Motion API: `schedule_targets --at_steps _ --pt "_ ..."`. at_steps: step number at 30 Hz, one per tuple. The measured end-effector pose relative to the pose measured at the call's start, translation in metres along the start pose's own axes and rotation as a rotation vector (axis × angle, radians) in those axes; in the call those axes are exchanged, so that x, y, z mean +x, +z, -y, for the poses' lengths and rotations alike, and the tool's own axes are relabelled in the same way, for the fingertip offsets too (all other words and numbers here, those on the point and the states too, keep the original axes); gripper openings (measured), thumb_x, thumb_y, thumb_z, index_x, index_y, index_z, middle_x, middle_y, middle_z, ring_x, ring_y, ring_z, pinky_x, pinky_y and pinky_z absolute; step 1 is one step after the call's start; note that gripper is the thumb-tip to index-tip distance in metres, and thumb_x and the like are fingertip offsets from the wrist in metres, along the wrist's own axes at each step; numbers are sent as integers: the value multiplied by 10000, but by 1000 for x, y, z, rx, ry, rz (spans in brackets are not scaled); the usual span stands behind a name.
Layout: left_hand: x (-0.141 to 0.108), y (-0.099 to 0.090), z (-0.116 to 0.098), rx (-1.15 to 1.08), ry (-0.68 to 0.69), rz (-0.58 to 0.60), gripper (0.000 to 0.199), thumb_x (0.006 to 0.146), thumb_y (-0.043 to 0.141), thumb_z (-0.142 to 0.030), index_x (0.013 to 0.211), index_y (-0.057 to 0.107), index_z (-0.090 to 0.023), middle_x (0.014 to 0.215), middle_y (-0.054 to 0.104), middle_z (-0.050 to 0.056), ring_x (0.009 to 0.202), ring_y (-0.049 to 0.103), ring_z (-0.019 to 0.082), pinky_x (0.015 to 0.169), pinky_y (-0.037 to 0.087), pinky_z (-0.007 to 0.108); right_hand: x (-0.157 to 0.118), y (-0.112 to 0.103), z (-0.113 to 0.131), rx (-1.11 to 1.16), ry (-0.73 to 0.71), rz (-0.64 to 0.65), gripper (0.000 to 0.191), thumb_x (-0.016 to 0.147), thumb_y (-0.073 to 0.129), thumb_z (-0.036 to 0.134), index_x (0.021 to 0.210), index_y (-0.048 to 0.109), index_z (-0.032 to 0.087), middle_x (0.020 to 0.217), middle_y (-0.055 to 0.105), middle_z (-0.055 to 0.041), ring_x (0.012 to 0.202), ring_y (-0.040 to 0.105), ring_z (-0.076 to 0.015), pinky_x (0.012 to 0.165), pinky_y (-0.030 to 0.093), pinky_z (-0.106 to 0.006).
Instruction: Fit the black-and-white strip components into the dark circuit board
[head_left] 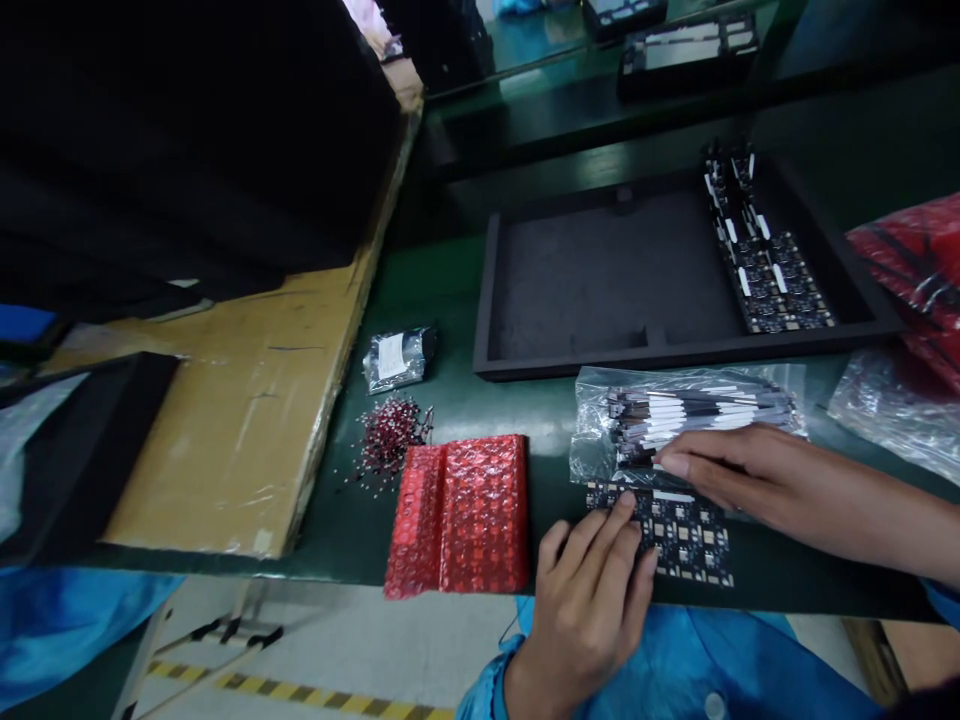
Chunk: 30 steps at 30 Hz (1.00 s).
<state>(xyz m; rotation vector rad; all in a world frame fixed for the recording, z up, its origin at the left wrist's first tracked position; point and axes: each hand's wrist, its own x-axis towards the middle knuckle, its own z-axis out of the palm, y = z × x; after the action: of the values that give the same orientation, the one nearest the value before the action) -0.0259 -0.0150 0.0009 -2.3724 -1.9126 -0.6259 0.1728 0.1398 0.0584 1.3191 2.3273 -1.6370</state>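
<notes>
A dark circuit board panel (690, 535) with rows of small metal parts lies at the table's front edge. My left hand (589, 590) rests on its left part, fingers stretched out and lying on it. A white strip (673, 496) lies along the board's upper edge. My right hand (750, 465) is closed in a pinch just above that edge, over the lower side of a clear plastic bag (592, 440). What its fingertips hold, if anything, is hidden. Inside the bag is a bundle of dark leads with white tabs (667, 412).
Behind the bag stands a black tray (570, 270), with populated boards (780, 275) at its right end. Left of my hands lie a red bubble-wrap pouch (484, 515), a pile of tiny red-and-black parts (390, 435) and a silvery bag (397, 358). Red packaging (915, 260) sits far right.
</notes>
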Motion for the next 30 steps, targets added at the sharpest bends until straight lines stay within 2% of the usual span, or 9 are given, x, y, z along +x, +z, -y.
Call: schedule_targets --at_steps 2,4,9,14,16,21,30 --pt "-2 -2 2 -10 1 -26 194 961 556 -402 1079 674 -303 1281 664 -101 1053 690 111 901 498 323 1 3 2 0 -12 72 364 1078 414 533 956 639 274 796 679 22 742 640 -198 687 453 -302" --pt "-5 -4 4 -28 -9 -54 178 952 568 -396 1046 685 -300 1246 686 -103 1026 698 111 894 493 319 3 6 5 -13 -12 92 350 1080 430 481 860 587 259 718 634 42 673 617 -170 655 426 -296" --pt "-8 -2 12 -57 -73 -103 165 961 558 -381 1022 680 -287 1191 716 -93 986 702 116 898 463 326 10 20 11 -5 21 154 314 1050 472 407 794 569 254 634 662 44 540 603 -149 542 399 -280" --pt "-9 -1 13 -72 -64 -81 167 947 588 -371 1052 669 -270 1208 708 -88 1001 698 103 937 425 314 19 34 3 -1 -77 134 264 924 586 494 752 537 299 534 615 44 443 542 -166 444 342 -283" --pt "-9 -1 13 -70 -60 -76 163 957 580 -369 1055 663 -268 1226 698 -92 1019 691 95 952 417 311 21 37 -2 4 -86 117 257 900 596 509 747 534 312 524 608 43 442 557 -175 439 353 -285" --pt "-8 0 13 -69 -55 -72 160 964 572 -371 1045 663 -266 1232 694 -94 1027 689 89 954 415 306 21 39 -1 -31 -80 118 227 958 513 460 776 545 328 541 627 54 460 593 -178 461 388 -286" --pt "-4 -1 14 -64 -48 -62 163 960 576 -368 1044 673 -267 1231 699 -68 1006 697 104 919 427 307 23 35 6 -103 1 180 292 1042 426 349 775 514 273 562 626 39 504 609 -174 516 393 -288"
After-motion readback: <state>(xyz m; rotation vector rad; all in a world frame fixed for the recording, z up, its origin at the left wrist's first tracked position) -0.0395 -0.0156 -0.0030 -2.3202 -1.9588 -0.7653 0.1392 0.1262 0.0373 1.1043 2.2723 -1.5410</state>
